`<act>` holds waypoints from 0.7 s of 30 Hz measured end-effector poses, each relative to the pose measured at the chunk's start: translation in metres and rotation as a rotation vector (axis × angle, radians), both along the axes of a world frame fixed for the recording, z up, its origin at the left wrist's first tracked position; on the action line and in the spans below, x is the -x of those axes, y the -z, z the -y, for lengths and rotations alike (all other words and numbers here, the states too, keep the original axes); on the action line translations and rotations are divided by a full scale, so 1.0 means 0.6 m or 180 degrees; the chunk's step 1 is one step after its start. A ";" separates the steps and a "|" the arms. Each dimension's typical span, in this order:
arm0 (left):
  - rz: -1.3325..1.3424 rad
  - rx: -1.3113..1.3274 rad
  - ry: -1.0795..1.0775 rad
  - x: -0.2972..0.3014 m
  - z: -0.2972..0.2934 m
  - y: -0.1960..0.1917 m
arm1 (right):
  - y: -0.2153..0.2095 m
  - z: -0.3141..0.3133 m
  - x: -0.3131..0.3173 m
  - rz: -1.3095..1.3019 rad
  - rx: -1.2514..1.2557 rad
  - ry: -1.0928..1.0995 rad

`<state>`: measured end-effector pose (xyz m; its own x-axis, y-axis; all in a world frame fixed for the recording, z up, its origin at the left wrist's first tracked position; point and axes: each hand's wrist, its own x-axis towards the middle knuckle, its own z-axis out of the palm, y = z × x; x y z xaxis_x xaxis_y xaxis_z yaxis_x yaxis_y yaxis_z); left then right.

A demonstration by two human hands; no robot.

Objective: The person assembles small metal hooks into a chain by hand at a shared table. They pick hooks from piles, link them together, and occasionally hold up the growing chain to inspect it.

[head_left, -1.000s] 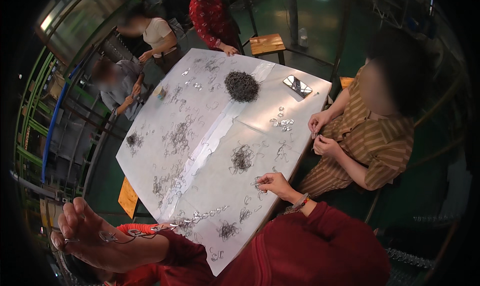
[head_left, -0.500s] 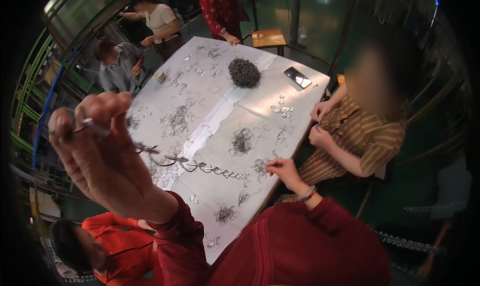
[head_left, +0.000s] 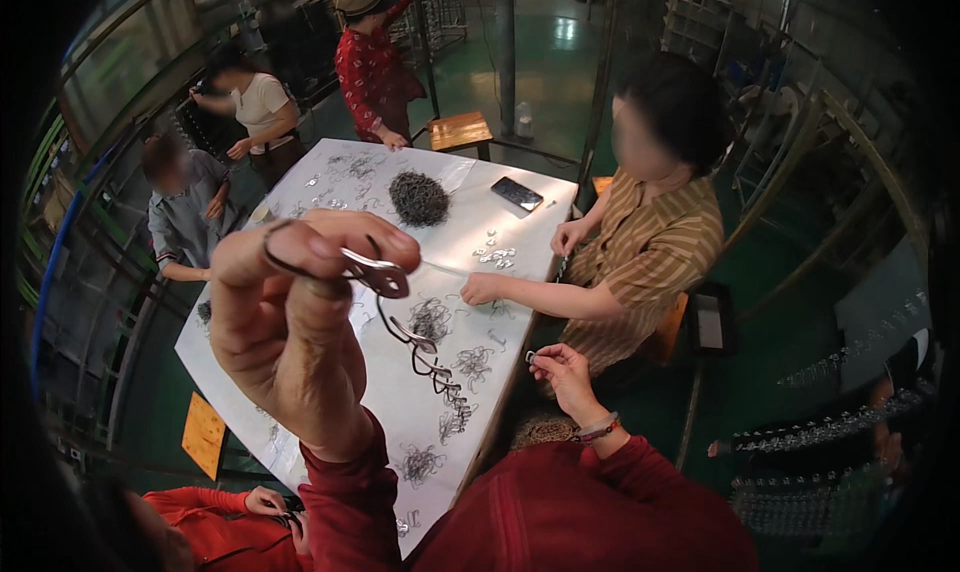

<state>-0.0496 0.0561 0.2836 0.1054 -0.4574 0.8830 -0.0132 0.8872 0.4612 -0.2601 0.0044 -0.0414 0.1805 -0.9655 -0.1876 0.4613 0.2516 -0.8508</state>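
Observation:
Raised close to the camera, my left hand [head_left: 290, 337] pinches the end of a chain of bent dark wire hooks and shiny metal links. A shiny link [head_left: 385, 278] sits at its fingertips, and the chain [head_left: 428, 354] hangs down to the right over the table. Lower right, past the table's edge, my right hand [head_left: 570, 380] is closed in a pinch on a small metal piece [head_left: 531, 357]. Loose wire hooks [head_left: 420, 464] lie in small heaps on the white-covered table [head_left: 235, 367].
A large dark heap of hooks [head_left: 418, 199], a phone [head_left: 517, 194] and shiny links [head_left: 495, 252] lie on the table. A person in a striped shirt [head_left: 650, 252] works at the right, one in red [head_left: 215, 532] at lower left. Wooden stools [head_left: 460, 130] stand nearby.
My left hand has moved right and nearer the middle of the view with the chain. My right hand has left the heap on the table and shows a small metal piece.

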 end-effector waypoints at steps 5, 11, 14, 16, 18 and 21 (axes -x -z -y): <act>0.0233 0.0003 0.0021 0.027 -0.006 0.007 | -0.079 0.002 0.035 0.0562 0.0227 0.0182; 0.0361 -0.0001 0.0448 0.069 0.010 0.025 | -0.222 -0.007 0.067 0.0561 0.0914 0.0166; 0.0316 -0.0323 0.0863 0.085 0.014 0.045 | -0.281 -0.022 0.081 0.0429 0.1234 -0.0342; 0.0459 -0.0449 0.1166 0.098 0.020 0.069 | -0.306 -0.027 0.101 0.0213 0.1459 -0.0751; 0.0583 -0.0653 0.1252 0.108 0.021 0.104 | -0.321 -0.035 0.106 0.0277 0.1641 -0.0746; 0.0698 -0.1136 0.1142 0.126 0.023 0.164 | -0.328 -0.030 0.119 0.0132 0.1901 -0.0753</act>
<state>-0.1252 0.0423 0.1850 -0.2812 -0.7057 0.6503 0.1318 0.6428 0.7546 -0.3314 0.0223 0.1556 0.3969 -0.8347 0.3818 0.4869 -0.1612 -0.8585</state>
